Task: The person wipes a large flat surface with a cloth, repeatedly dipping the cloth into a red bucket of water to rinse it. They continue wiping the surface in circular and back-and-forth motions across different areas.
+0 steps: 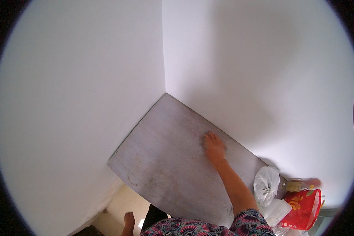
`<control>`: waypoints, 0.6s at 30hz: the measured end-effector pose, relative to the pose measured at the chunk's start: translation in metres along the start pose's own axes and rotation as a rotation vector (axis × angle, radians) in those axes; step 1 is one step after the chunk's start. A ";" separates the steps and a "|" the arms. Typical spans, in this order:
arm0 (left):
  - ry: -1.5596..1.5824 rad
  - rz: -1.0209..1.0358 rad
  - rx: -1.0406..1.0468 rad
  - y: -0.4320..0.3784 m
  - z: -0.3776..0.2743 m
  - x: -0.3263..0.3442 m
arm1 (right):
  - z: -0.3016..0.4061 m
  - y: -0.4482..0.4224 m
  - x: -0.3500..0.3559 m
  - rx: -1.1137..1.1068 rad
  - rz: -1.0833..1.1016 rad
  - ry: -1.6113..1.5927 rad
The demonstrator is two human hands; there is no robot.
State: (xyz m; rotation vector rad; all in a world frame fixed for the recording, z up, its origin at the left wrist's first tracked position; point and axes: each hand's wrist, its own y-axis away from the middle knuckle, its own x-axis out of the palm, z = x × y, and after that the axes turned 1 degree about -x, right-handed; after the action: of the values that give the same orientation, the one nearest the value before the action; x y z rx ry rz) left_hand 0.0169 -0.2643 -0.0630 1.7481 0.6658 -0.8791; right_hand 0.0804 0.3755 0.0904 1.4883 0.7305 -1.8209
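My right hand lies palm down on a grey wooden tabletop, near the edge that meets the right wall. Its fingers point towards the room's corner. Whether something thin lies under the palm cannot be seen. My left hand hangs low at the bottom, beyond the table's front edge and above the floor; its fingers look curled, but what is inside them is hidden. Dark stains and scuffs mark the near part of the tabletop.
White walls meet behind the table. At its right end are a knotted white plastic bag, another white bag, a glass bottle and a red bag with yellow print. A pale floor shows at lower left.
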 end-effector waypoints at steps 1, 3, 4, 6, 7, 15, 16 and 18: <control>-0.204 0.092 0.049 0.027 0.048 0.021 | -0.008 0.022 0.004 0.056 -0.041 -0.013; -0.315 0.222 0.136 0.070 0.069 0.039 | -0.033 0.077 0.006 0.169 -0.140 0.015; -0.238 0.223 0.134 0.075 0.067 0.044 | -0.043 0.095 0.002 0.226 -0.199 0.038; -0.162 0.230 0.143 0.080 0.061 0.048 | -0.047 0.104 0.009 0.315 -0.191 0.139; -0.138 0.229 0.151 0.080 0.058 0.050 | -0.046 0.107 0.015 0.358 -0.185 0.184; -0.080 0.181 0.178 0.066 0.050 0.038 | 0.074 -0.072 0.049 -0.219 -0.298 -0.053; -0.074 0.184 0.194 0.059 0.045 0.036 | 0.081 -0.096 0.047 -0.280 -0.305 -0.076; -0.075 0.191 0.229 0.041 0.033 0.034 | 0.082 -0.133 0.049 -0.310 -0.294 -0.035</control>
State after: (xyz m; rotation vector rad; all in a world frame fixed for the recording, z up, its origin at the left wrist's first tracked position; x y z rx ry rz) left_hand 0.0603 -0.3076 -0.0751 1.9352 0.3524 -0.9100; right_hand -0.0803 0.3881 0.0599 1.1916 1.2060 -1.8350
